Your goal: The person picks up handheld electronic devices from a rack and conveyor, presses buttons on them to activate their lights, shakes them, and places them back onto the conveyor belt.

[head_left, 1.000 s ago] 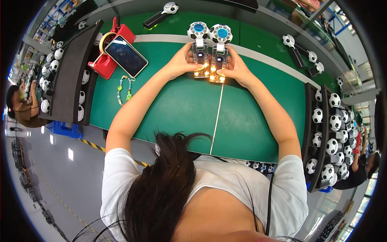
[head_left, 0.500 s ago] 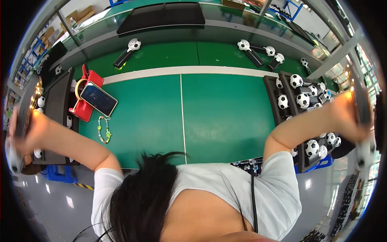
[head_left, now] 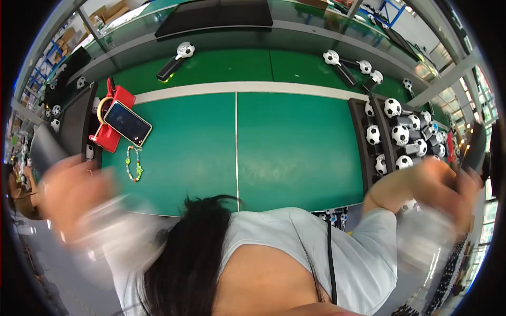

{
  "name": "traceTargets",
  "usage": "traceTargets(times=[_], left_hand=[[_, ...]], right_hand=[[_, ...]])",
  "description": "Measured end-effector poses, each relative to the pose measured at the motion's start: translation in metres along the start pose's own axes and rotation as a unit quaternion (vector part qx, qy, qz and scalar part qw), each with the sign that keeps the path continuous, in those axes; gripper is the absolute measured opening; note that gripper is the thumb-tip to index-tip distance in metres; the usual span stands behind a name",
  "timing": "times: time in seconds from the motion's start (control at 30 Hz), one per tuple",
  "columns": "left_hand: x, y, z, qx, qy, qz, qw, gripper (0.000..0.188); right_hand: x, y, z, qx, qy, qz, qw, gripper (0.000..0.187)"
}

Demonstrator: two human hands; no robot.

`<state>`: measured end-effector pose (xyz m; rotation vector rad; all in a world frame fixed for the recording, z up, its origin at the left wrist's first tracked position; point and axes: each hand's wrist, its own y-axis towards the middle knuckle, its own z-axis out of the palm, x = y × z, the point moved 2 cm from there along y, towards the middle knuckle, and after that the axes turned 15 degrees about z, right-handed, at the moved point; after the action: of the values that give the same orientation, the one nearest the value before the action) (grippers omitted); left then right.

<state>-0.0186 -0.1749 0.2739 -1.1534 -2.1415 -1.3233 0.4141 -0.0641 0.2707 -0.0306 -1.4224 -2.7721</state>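
My left hand (head_left: 79,195) is raised at the left rim, its fingers smeared by motion. Beside it is a dark curved thing (head_left: 46,148) whose kind I cannot make out. At the right rim my right hand (head_left: 448,184) is also lifted and blurred, close to another dark curved thing (head_left: 474,150). A pale, see-through smear (head_left: 129,224) shows below the left hand, and a similar smear (head_left: 427,239) below the right. Whether either hand grips anything is not clear.
The green table (head_left: 237,158) carries a phone (head_left: 127,123) leaning on a red tape dispenser (head_left: 108,138), and a beaded strap (head_left: 138,171). Black trays (head_left: 357,126) of soccer-ball-headed pieces with black handles (head_left: 400,134) stand right. More such pieces (head_left: 184,50) lie behind. A dark tray (head_left: 74,126) stands left.
My left hand has moved inward and slightly down from the left rim. My right hand has shifted a little down and its fingers look more bent. The view has tilted slightly.
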Motion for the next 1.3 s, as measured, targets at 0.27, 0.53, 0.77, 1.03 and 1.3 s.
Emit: traceTargets(times=[0.27,0.53,0.77,1.03,1.3], left_hand=[[-0.028,0.008,0.188,0.000,-0.232,0.097,0.968,0.014],[0.027,0.005,0.440,-0.091,-0.593,-0.667,0.443,0.044],[-0.024,-0.030,0.549,-0.103,-0.444,-0.536,0.710,0.054],[-0.010,-0.023,0.484,-0.052,-0.221,-0.382,0.896,0.026],[0.031,-0.098,0.479,0.154,-0.121,-0.509,0.839,0.048]], right_hand=[[0.079,-0.177,0.038,0.417,0.489,-0.021,0.766,0.020],[0.082,-0.392,0.167,0.684,0.335,0.593,0.263,0.032],[-0.055,-0.488,0.230,0.584,-0.001,0.470,0.662,0.035],[-0.179,-0.497,0.261,0.628,-0.339,0.497,0.494,0.076],[-0.218,-0.536,0.289,0.628,-0.255,0.511,0.528,0.087]])
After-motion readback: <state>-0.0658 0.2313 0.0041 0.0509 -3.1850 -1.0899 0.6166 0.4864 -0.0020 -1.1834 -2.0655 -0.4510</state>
